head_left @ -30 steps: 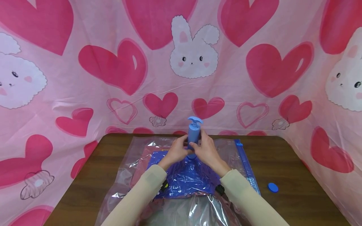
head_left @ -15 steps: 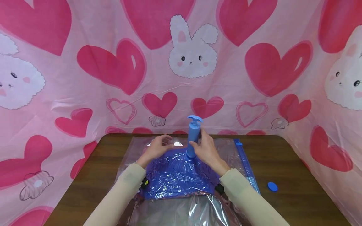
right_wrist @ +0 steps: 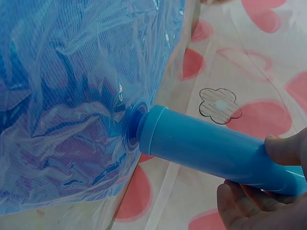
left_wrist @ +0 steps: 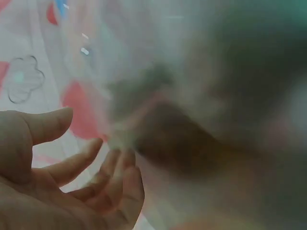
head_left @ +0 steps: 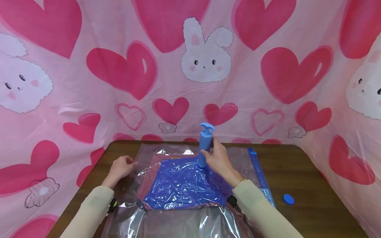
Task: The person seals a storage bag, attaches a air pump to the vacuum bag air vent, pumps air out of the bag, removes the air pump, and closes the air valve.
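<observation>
A clear vacuum storage bag lies across the table with folded blue cloth and a pink piece inside. On its valve stands a blue hand pump, slightly tilted, its T-shaped handle pushed down near the barrel. My right hand grips the pump's barrel, thumb on one side and fingers on the other, as the right wrist view also shows. Past the bag's left side, my left hand hovers by the plastic edge. In the left wrist view its fingers are loosely bent and hold nothing.
A blue round cap lies on the brown wooden table right of the bag. The bag's blue zip strip runs down its right side. A pink heart-and-rabbit cloth hangs behind the table and along both sides.
My left hand has let go of the pump and moved left, across the bag to its left edge. My right hand keeps its grip on the pump, which stays in place.
</observation>
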